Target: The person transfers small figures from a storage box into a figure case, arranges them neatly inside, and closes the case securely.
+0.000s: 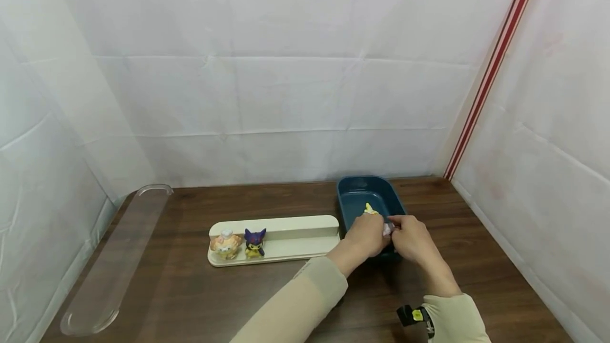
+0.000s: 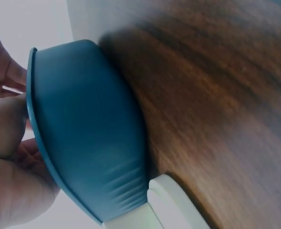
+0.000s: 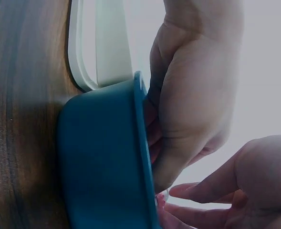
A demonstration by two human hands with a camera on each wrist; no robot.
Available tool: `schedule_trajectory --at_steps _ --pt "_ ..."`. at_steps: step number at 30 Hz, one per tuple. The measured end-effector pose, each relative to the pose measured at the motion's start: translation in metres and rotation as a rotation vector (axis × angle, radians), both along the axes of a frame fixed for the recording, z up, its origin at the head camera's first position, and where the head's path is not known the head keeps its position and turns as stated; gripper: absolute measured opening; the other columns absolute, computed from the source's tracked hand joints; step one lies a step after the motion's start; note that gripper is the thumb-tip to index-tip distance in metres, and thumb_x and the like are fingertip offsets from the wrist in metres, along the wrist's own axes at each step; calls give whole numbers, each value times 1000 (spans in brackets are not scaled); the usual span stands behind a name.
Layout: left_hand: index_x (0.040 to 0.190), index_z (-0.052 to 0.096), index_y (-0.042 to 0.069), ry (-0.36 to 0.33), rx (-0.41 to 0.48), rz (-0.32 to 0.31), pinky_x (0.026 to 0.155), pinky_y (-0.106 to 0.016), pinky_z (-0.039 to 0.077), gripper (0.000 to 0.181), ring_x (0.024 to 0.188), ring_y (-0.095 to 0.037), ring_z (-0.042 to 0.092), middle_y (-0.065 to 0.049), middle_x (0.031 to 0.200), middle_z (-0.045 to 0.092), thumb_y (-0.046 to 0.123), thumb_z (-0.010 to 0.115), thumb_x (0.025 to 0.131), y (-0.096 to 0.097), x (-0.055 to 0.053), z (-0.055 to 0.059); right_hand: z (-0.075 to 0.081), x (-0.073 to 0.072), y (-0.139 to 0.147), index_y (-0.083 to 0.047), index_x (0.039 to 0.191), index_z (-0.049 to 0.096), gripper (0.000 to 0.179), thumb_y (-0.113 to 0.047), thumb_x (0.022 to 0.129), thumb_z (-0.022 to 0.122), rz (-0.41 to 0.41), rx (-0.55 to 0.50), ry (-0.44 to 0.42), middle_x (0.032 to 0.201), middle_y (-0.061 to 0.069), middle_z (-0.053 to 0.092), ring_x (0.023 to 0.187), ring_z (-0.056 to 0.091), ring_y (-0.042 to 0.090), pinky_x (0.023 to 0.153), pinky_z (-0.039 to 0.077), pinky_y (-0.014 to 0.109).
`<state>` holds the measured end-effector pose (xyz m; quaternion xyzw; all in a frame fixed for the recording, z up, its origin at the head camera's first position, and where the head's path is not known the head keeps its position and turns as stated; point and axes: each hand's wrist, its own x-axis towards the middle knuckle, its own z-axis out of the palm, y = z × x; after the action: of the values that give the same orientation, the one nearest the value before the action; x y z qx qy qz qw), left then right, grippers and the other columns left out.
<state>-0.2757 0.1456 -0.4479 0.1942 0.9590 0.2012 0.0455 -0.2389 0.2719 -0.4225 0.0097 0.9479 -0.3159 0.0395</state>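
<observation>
Both hands work at the dark blue bin (image 1: 364,197). The left hand (image 1: 366,233) reaches over its near left rim, fingers curled and mostly hidden. Just beyond its knuckles shows a small yellow-and-white figurine (image 1: 370,209), which it seems to grip. At the bin's right rim, the right hand (image 1: 412,237) pinches a small whitish-pink piece (image 1: 388,228), close to the left thumb. Whether the piece and figurine are one thing I cannot tell. On the cream tray (image 1: 300,242) stand a peach-and-cream figurine (image 1: 226,244) and a yellow figurine in a purple hood (image 1: 254,243).
A long clear plastic cover (image 1: 119,258) lies at the left of the brown wooden table (image 1: 200,306). The cream tray's right end meets the bin's left side. White cloth walls (image 1: 286,94) stand behind and at both sides, with a red strip (image 1: 495,73) at the back right.
</observation>
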Motion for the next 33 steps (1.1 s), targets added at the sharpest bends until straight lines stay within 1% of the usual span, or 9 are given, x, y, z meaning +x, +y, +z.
schedule_trajectory --at_steps 3,7,12,17,19,22,25,30,33 --pt "99 73 13 -32 46 6 64 -28 55 26 74 -14 65 -3 96 73 39 71 98 -4 0 3 4 2 -1 6 142 58 46 -2 100 42 -1 2 17 136 29 63 80 58 25 63 44 32" --pt "100 72 12 -56 98 -9 60 -26 52 24 68 -13 61 -3 93 71 36 69 100 -10 2 8 9 4 -1 5 141 59 44 -3 101 43 -3 -18 41 134 29 64 66 51 22 59 41 32" --pt "103 72 12 -28 100 -40 58 -25 50 24 66 -11 60 -1 89 70 36 70 99 -19 4 16 12 6 -1 3 139 62 39 -5 103 48 4 -21 82 128 27 66 63 50 19 55 41 30" --pt "110 75 12 -3 108 -76 59 -23 50 29 65 -8 59 1 88 71 39 70 99 -29 5 24 13 7 1 -1 136 66 35 -5 103 54 4 -40 102 125 25 63 55 48 20 51 41 31" --pt "112 76 12 18 115 -95 59 -21 50 31 65 -7 59 1 88 72 40 69 99 -32 5 25 13 8 1 -2 133 68 33 -5 102 56 11 -41 128 129 25 62 64 53 22 56 45 32" --pt "114 77 13 50 128 -122 61 -20 50 32 66 -6 59 2 90 73 40 69 100 -38 5 27 12 8 2 -4 129 71 29 -5 103 59 34 -46 176 132 23 64 88 63 28 73 57 40" --pt "117 77 12 64 143 -148 63 -19 51 33 69 -6 59 1 94 74 39 70 99 -45 6 31 12 7 2 -6 125 74 25 -6 103 61 63 -57 212 130 19 66 108 64 31 89 59 47" --pt "120 75 10 51 140 -180 69 -19 55 32 74 -6 61 -1 102 75 35 70 100 -56 7 36 13 6 1 -7 123 75 24 -7 102 63 109 -85 239 124 14 68 104 66 27 87 61 42" --pt "120 74 11 27 151 -195 69 -19 55 30 73 -6 61 0 99 74 33 68 102 -62 8 38 13 5 0 -8 124 75 25 -7 102 64 135 -96 254 124 13 68 104 66 26 86 61 39"
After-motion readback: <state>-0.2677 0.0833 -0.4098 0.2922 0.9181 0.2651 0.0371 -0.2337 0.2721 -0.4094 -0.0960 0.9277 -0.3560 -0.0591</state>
